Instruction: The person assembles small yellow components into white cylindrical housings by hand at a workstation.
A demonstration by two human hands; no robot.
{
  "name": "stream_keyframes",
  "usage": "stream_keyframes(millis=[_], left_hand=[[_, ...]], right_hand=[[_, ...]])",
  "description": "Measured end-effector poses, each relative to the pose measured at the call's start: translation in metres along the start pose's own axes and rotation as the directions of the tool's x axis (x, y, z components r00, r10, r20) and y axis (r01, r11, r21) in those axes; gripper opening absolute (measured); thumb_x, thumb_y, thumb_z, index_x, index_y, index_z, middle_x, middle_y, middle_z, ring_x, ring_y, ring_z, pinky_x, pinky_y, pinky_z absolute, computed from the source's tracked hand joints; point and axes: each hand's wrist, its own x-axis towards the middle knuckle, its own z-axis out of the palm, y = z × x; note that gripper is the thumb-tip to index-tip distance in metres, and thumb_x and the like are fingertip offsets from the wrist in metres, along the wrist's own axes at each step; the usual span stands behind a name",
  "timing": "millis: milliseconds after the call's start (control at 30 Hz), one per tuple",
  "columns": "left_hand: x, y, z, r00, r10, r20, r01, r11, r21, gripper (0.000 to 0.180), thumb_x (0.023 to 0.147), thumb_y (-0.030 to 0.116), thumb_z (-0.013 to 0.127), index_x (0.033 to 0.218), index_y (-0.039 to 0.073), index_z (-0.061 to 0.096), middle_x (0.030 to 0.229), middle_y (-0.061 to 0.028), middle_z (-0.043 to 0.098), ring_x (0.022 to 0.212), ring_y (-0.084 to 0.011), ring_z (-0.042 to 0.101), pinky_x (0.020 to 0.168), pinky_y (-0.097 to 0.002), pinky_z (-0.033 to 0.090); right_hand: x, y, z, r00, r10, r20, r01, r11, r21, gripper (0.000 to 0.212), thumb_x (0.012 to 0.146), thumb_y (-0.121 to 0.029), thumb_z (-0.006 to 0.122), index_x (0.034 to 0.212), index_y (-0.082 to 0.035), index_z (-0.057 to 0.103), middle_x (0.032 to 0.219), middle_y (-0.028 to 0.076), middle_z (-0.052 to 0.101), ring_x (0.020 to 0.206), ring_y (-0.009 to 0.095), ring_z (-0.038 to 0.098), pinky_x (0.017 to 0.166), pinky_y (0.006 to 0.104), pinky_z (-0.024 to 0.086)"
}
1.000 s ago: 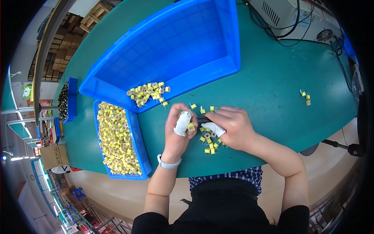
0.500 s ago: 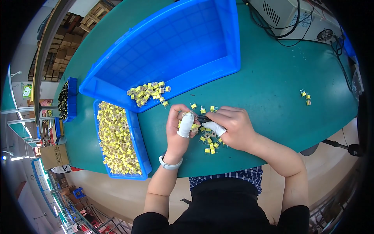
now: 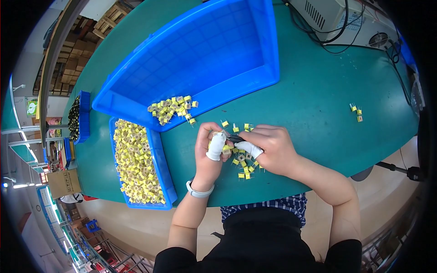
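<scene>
My left hand, with a white thumb cover and a wristband below it, is closed around small yellow pinned components that show between its fingers. My right hand, also wearing a white cover, grips a small dark tool that looks like pliers. Its tip meets the left fingertips, which hide what it touches. Beneath and between the hands lies a loose pile of yellow components with thin metal pins. Just beyond the fingers a few more lie singly, one yellow component among them.
A large blue bin stands tilted beyond my hands, yellow components in its near corner. Left of me is a blue tray full of them. Three components lie far right on the green table. A grey device with cables sits at the back right.
Both hands stay nearly in place, the tool still at the left fingertips. The right hand and the tool have shifted only very slightly to the left.
</scene>
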Motion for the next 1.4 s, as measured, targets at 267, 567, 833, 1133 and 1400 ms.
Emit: stream_keyframes(millis=[267,567,833,1133,1400], left_hand=[[0.0024,0.0042,0.0032,0.998,-0.057,0.011,0.058,0.987,-0.148,0.015,0.104,0.016,0.057,0.116,0.013,0.048,0.092,-0.0031,0.059,0.066,-0.0050,0.051,0.050,-0.0172,0.037],[0.0033,0.0049,0.0022,0.999,-0.036,0.028,0.040,0.985,-0.166,0.013,0.105,0.018,0.055,0.115,0.014,0.047,0.087,-0.0046,0.059,0.062,-0.0053,0.049,0.049,-0.0179,0.036],[0.0020,0.0048,0.0052,0.999,-0.048,0.007,0.048,0.992,-0.117,0.015,0.105,0.019,0.057,0.115,0.014,0.047,0.088,-0.0035,0.059,0.065,-0.0048,0.050,0.051,-0.0177,0.037],[0.0026,0.0025,0.0040,0.999,-0.043,0.021,0.045,0.991,-0.129,0.015,0.105,0.018,0.057,0.116,0.014,0.048,0.089,-0.0035,0.060,0.064,-0.0053,0.050,0.050,-0.0183,0.037],[0.0052,0.0025,0.0068,0.996,-0.077,0.037,0.083,0.973,-0.216,0.012,0.107,0.018,0.050,0.118,0.014,0.047,0.091,-0.0041,0.058,0.062,-0.0055,0.046,0.051,-0.0191,0.036]], right_hand=[[0.0004,0.0001,0.0002,1.000,-0.001,-0.006,0.001,1.000,-0.013,0.023,0.075,-0.006,0.075,0.097,0.002,0.072,0.073,0.013,0.067,0.064,0.029,0.065,0.056,0.0393,0.050],[-0.0002,0.0003,0.0012,1.000,0.000,-0.022,0.000,1.000,-0.015,0.024,0.075,-0.006,0.076,0.097,0.002,0.072,0.075,0.013,0.068,0.065,0.030,0.065,0.056,0.0397,0.050],[-0.0011,0.0018,0.0015,1.000,0.007,-0.020,-0.008,1.000,-0.026,0.023,0.075,-0.006,0.076,0.097,0.002,0.072,0.075,0.013,0.069,0.065,0.030,0.066,0.056,0.0392,0.050],[-0.0017,0.0021,0.0002,1.000,0.014,0.002,-0.014,0.999,-0.037,0.024,0.074,-0.006,0.076,0.096,0.002,0.072,0.076,0.014,0.070,0.067,0.031,0.067,0.057,0.0396,0.051],[-0.0055,0.0054,0.0067,0.997,0.071,-0.038,-0.070,0.997,0.031,0.030,0.077,-0.005,0.078,0.105,0.002,0.069,0.090,0.016,0.072,0.076,0.033,0.070,0.064,0.0403,0.055]])
